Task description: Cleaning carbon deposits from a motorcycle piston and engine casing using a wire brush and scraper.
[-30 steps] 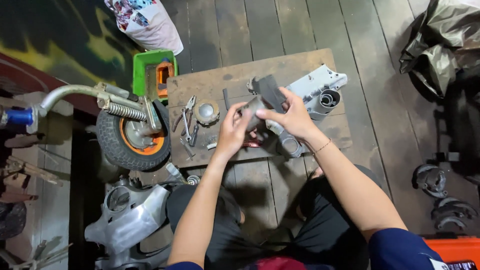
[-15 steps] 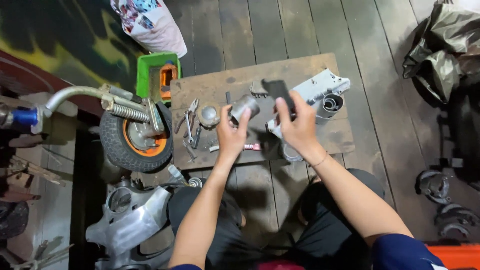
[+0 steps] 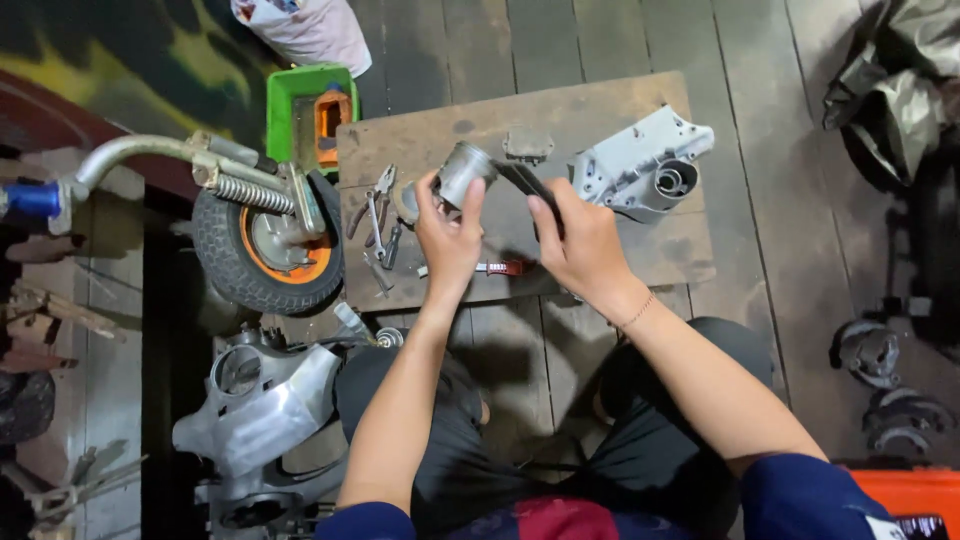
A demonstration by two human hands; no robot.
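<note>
- Our left hand (image 3: 448,238) pinches the metal cylinder (image 3: 465,172) above the far wooden board (image 3: 600,110).
- Our right hand (image 3: 582,243) grips a dark flat strip (image 3: 522,180).
- We judge the cylinder rigid, smooth, fairly light; hold its sides.

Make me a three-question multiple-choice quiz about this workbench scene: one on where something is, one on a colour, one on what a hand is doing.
1. Where is the small tyred wheel?
A. left of the wooden board
B. on the board's right end
C. in the person's lap

2. What colour is the wheel's rim?
A. blue
B. orange
C. white

3. What is the left hand doing?
A. resting flat on the board
B. gripping pliers
C. holding up a metal cylinder

Answers:
1 A, the wheel sits against the left edge of the wooden board.
2 B, orange shows inside the black tyre.
3 C, its fingers pinch the metal cylinder above the board, while the right hand holds a dark flat piece.
</note>
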